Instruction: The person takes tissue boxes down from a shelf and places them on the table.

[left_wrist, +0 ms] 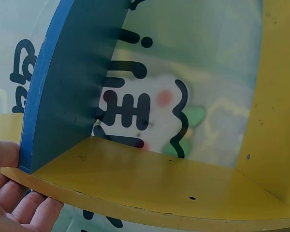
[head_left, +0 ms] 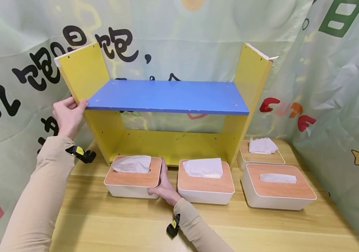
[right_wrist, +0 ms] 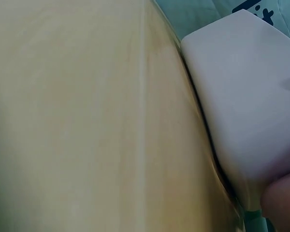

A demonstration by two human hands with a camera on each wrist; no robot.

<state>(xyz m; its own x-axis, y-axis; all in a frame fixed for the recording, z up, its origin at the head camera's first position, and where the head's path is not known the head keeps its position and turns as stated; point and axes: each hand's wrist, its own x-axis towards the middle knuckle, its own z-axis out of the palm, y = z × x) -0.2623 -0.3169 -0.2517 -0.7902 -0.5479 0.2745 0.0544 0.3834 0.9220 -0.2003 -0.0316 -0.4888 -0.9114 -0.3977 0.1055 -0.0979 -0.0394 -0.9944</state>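
A yellow shelf with a blue middle board (head_left: 166, 96) stands on the table. My left hand (head_left: 68, 115) grips the edge of its left side panel (head_left: 83, 70), the thumb at the blue board's corner; in the left wrist view, the fingers (left_wrist: 31, 205) curl under the yellow edge. My right hand (head_left: 166, 187) holds the right end of a tissue box (head_left: 132, 190) with a wood-look lid, thumb on the front and fingers behind. In the right wrist view only the white wall of the box (right_wrist: 246, 92) and part of the hand show. A white tissue sticks out of its lid.
A second tissue box (head_left: 206, 197) sits just right of my right hand. Farther right stand another tissue box (head_left: 280, 203) and one behind it (head_left: 245, 159), beside the shelf. A printed cloth (head_left: 333, 105) hangs behind and around the wooden table (head_left: 113, 224).
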